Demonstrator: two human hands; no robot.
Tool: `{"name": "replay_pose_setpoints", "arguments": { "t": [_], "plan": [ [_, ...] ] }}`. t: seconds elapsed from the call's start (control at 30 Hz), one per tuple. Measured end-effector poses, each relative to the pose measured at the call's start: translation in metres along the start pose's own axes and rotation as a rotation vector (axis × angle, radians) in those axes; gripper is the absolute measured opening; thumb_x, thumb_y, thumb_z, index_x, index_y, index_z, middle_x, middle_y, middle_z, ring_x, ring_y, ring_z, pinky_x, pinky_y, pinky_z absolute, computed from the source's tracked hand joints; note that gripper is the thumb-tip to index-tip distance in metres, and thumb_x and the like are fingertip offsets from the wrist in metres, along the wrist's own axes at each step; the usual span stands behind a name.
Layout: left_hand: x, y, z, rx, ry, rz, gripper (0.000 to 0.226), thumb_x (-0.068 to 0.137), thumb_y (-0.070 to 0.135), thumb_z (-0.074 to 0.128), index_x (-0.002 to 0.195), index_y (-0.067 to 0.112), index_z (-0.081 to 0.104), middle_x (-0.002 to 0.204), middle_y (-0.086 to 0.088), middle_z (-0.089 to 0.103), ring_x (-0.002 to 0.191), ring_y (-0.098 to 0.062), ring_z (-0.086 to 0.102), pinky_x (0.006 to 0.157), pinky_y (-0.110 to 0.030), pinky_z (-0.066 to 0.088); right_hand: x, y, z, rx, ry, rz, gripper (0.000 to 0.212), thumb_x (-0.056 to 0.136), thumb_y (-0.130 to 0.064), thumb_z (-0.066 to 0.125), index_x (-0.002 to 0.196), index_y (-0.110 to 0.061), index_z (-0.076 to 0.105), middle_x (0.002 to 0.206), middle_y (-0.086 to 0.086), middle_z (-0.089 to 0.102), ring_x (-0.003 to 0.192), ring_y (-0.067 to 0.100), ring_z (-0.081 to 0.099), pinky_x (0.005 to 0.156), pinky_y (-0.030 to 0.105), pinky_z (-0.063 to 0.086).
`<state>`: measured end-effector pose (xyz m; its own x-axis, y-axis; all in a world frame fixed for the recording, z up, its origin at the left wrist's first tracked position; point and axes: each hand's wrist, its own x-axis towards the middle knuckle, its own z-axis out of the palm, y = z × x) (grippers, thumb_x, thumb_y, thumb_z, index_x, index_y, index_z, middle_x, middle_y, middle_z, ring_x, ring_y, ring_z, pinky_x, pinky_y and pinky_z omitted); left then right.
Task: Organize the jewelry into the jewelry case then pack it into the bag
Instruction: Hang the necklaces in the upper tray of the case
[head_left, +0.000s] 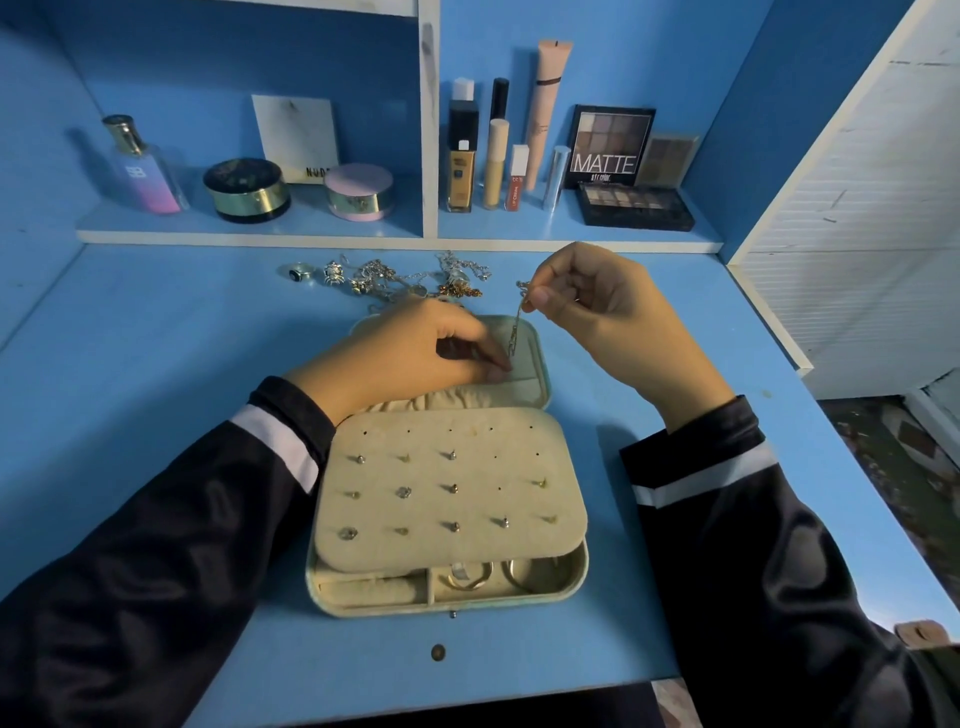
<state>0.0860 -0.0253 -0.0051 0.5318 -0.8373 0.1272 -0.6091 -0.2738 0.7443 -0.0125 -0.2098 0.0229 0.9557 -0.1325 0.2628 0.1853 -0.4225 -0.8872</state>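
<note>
near the desk's (156, 338) front edge lies the open case (571, 587), pale green outside, cream inside. its tray holds rings (467, 577), half covered by a cream panel (452, 540) stuck with rows of small studs (404, 491). behind it the lid (540, 364) lies flat, with a gathered pouch. over the lid the left hand (415, 348) pinches the lower end of a thin silver chain (515, 327). the right hand (597, 306), higher, pinches its upper end, so the chain runs nearly straight between them. a pile (400, 278) of silver and gold jewelry lies along the back edge. cosmetics (608, 148) stand on the shelf behind.
</note>
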Motion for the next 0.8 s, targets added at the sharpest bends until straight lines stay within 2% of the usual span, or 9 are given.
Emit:
{"name": "replay_pose_setpoints", "arguments": {
  "t": [0.07,0.1,0.23,0.33,0.4,0.47,0.57,0.63,0.8],
  "plan": [
    [-0.001,0.0,-0.005,-0.023,0.004,0.004,0.019,0.077,0.023,0.082,0.094,0.028,0.079,0.093,0.014,0.074,0.091,-0.002,0.068,0.093,-0.034,0.053,0.0,0.001,0.0,-0.017,-0.03,0.025,0.007,0.093,-0.005,0.061,0.089,-0.011,0.061,0.083,0.006,0.07,0.086,0.034,0.063,0.08,0.041,0.051],
    [-0.001,-0.001,-0.008,-0.021,0.001,0.0,0.019,0.076,0.022,0.082,0.095,0.027,0.079,0.092,0.013,0.074,0.09,-0.001,0.068,0.092,-0.032,0.053,0.0,0.002,0.0,-0.024,-0.053,0.037,0.008,0.093,-0.005,0.062,0.089,-0.012,0.062,0.083,0.005,0.07,0.087,0.034,0.064,0.083,0.042,0.051],
    [-0.002,-0.006,-0.014,0.013,0.023,-0.019,0.018,0.079,0.023,0.08,0.09,0.036,0.076,0.088,0.019,0.073,0.087,0.001,0.067,0.087,-0.024,0.053,0.0,0.006,0.001,-0.109,-0.169,0.065,0.008,0.09,-0.006,0.066,0.088,-0.014,0.065,0.082,0.004,0.07,0.08,0.026,0.064,0.082,0.04,0.052],
    [0.0,-0.008,-0.012,0.048,0.057,-0.028,0.018,0.081,0.019,0.079,0.092,0.033,0.076,0.087,0.019,0.072,0.082,0.002,0.066,0.077,-0.015,0.05,-0.001,0.007,0.002,-0.222,-0.254,0.065,0.007,0.089,-0.006,0.067,0.088,-0.013,0.067,0.079,-0.002,0.068,0.076,0.016,0.063,0.075,0.028,0.049],
    [0.0,-0.008,-0.01,0.059,0.066,-0.036,0.018,0.082,0.019,0.079,0.095,0.031,0.076,0.086,0.02,0.071,0.079,0.004,0.064,0.072,-0.009,0.045,-0.002,0.007,0.004,-0.305,-0.279,0.041,0.011,0.087,-0.005,0.068,0.085,-0.016,0.067,0.075,-0.009,0.064,0.068,0.002,0.057,0.067,0.014,0.042],
    [0.0,-0.008,-0.008,0.066,0.07,-0.036,0.017,0.082,0.019,0.079,0.096,0.029,0.077,0.086,0.02,0.07,0.078,0.004,0.064,0.07,-0.007,0.043,-0.001,0.007,0.005,-0.384,-0.281,0.022,0.015,0.086,-0.004,0.069,0.083,-0.018,0.067,0.073,-0.014,0.062,0.066,-0.004,0.055,0.064,0.008,0.037],
    [0.0,-0.007,-0.007,0.086,0.068,-0.023,0.017,0.082,0.02,0.079,0.096,0.029,0.077,0.084,0.021,0.068,0.078,0.002,0.063,0.07,-0.008,0.044,-0.001,0.008,0.004,-0.439,-0.285,0.008,0.014,0.084,-0.004,0.07,0.083,-0.017,0.07,0.074,-0.016,0.062,0.068,-0.007,0.055,0.065,0.006,0.037],
    [0.0,-0.006,-0.007,0.112,0.059,-0.016,0.015,0.082,0.021,0.079,0.096,0.027,0.077,0.084,0.02,0.067,0.078,0.0,0.062,0.072,-0.014,0.047,-0.001,0.009,0.004,-0.461,-0.29,0.004,0.01,0.083,-0.006,0.072,0.084,-0.016,0.074,0.075,-0.016,0.062,0.069,-0.008,0.053,0.065,0.006,0.036],
    [-0.001,-0.005,-0.008,0.148,0.051,0.003,0.012,0.081,0.023,0.079,0.093,0.025,0.078,0.087,0.014,0.067,0.081,-0.003,0.062,0.079,-0.027,0.052,0.0,0.014,0.001,-0.472,-0.216,0.021,0.007,0.086,-0.016,0.072,0.088,-0.02,0.076,0.087,-0.003,0.066,0.071,0.0,0.048,0.066,0.008,0.035]
  ]
}}
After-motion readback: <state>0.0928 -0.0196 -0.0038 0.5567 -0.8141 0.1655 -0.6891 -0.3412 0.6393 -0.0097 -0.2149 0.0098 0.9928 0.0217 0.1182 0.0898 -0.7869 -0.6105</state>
